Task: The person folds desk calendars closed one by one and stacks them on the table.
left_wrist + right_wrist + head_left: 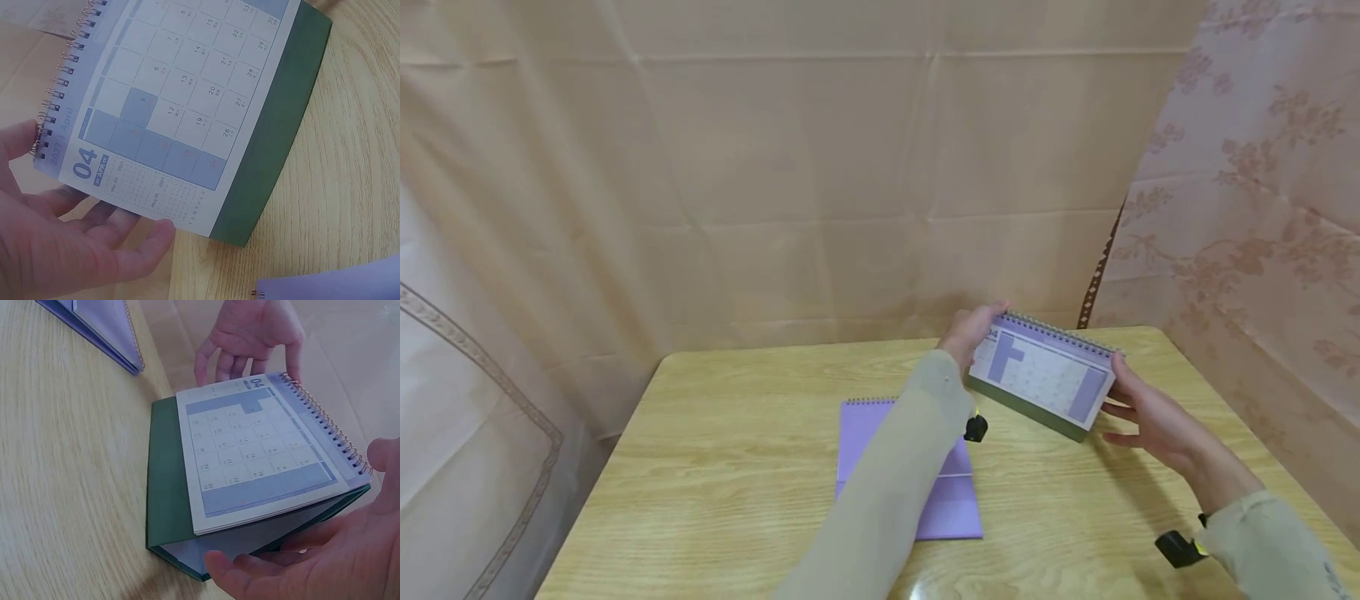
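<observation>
Green board forms the base of a calendar (1045,375) held by both hands near the far right of the table (730,467). Its April 2027 page faces the person, with a coil (1063,335) along the upper edge, which slopes down to the right. Whether the base touches the wood, one cannot tell.

The left hand (967,333) holds one end, its thumb at the coil and its fingers, set wide of the thumb, along the short edge. The right hand (1161,425) holds the other end, thumb near the coil, fingers spread at the open side of the base.

Nearer the person is a purple pad (955,508), also coil-bound, partly hidden by the left sleeve (880,492). Beige cloth (790,167) hangs behind the table, and a flowered cloth (1262,208) hangs at the right.
</observation>
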`<state>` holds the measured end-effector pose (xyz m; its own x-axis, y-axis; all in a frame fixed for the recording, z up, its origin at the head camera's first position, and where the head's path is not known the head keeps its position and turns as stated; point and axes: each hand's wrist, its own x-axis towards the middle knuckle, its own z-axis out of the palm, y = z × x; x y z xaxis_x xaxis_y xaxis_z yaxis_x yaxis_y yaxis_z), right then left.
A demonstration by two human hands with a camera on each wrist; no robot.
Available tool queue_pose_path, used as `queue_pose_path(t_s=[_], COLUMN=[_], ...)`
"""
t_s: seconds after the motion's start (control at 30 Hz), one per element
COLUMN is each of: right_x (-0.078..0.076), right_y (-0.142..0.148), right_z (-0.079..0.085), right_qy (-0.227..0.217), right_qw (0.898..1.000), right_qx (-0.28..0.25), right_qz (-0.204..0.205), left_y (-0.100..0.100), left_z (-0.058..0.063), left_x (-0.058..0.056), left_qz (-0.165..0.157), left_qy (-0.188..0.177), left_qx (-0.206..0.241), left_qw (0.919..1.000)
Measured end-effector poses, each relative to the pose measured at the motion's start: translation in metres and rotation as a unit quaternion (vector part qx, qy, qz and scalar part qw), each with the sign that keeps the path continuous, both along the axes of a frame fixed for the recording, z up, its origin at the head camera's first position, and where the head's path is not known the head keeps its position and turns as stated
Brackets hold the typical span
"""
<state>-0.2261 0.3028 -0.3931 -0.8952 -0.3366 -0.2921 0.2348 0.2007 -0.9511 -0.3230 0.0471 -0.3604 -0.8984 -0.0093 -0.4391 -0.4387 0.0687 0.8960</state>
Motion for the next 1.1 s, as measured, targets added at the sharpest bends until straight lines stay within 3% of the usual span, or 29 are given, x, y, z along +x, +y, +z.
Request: queue_pose_path(t_s=[0.2,0.63,1.1], right_x=[-0.0014,-0.0064,-0.0095], right_y=[0.0022,0.0011,0.0019], right_z=[0.0031,0.0043,0.0011], right_qy=[0.015,0.009,-0.013], right_qw=[1.0,0.999,0.997], right_qx=[-0.003,-0.004,-0.027], right_qz=[-0.008,-0.045,-0.07], left_y=[0.0024,0.0038,0.0091], left_z=[0.0041,0.0037,0.0048], left_x=[0.0045,0.003,-0.005], left_qz=[0.007,0.01,0.012], left_qy=[-0.007,-0.009,0.007], left_qx=[0.018,0.008,-0.035], left_qw=[0.9998,0.9999,0.9993])
